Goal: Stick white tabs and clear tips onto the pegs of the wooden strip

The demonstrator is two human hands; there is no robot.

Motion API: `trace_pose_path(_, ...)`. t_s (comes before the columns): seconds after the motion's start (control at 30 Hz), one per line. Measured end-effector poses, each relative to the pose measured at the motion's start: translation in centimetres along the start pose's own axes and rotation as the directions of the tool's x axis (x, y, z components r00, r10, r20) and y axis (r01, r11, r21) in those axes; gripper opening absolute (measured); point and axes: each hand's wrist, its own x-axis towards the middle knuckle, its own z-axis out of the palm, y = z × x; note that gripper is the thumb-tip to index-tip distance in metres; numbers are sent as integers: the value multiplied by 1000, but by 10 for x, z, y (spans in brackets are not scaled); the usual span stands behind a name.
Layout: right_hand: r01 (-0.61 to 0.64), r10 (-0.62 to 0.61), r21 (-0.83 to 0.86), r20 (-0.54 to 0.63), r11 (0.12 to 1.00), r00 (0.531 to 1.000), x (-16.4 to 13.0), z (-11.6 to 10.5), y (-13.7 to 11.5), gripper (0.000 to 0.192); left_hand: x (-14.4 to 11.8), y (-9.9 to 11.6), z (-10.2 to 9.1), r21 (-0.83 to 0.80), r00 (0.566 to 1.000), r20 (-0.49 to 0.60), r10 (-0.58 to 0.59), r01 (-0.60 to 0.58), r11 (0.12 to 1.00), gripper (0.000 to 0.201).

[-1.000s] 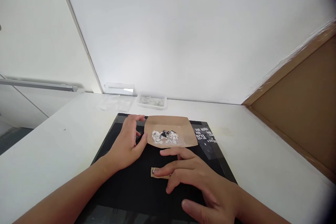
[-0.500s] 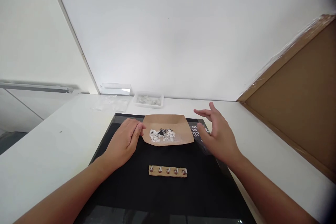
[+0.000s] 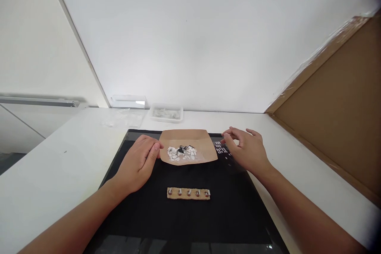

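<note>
Just past the left edge of the cardboard tray [image 3: 190, 137] is my left hand [image 3: 141, 162], its fingers pressed together and the thumb folded against them. Whether it holds anything, I cannot tell. My right hand [image 3: 247, 147] hovers over small white rectangular pieces [image 3: 219, 149] beside the tray's right side, fingers curled and a gap left between thumb and forefinger. Nothing shows in it. White scraps with some black ones [image 3: 182, 152] lie in the tray. Nearer me is a brown strip [image 3: 183, 197] bearing several shiny round domes with small white pieces at them.
Under the tray and strip lies a black glossy mat or panel [image 3: 178, 222] on a white table [image 3: 65, 174]. A clear plastic box [image 3: 166, 114] and plastic bags [image 3: 119, 118] stand along the back wall. A brown cardboard panel [image 3: 333, 99] rises at right.
My right hand has lowered toward the small white pieces, and its spread fingers have curled in toward the thumb. The left hand keeps its place by the tray. The view shifted slightly.
</note>
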Motion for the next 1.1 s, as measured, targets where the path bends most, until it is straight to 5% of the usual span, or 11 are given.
trace_pose_path(0.63, 189, -166, -95, 211, 977, 963, 8, -1, 23, 38, 1, 2, -1, -1, 999, 40, -13, 13, 1000, 33)
trace_pose_path(1.1, -59, 84, -101, 264, 993, 961, 15, 5, 61, 91, 0, 1, 1, 23, 999, 26, -22, 21, 1000, 34)
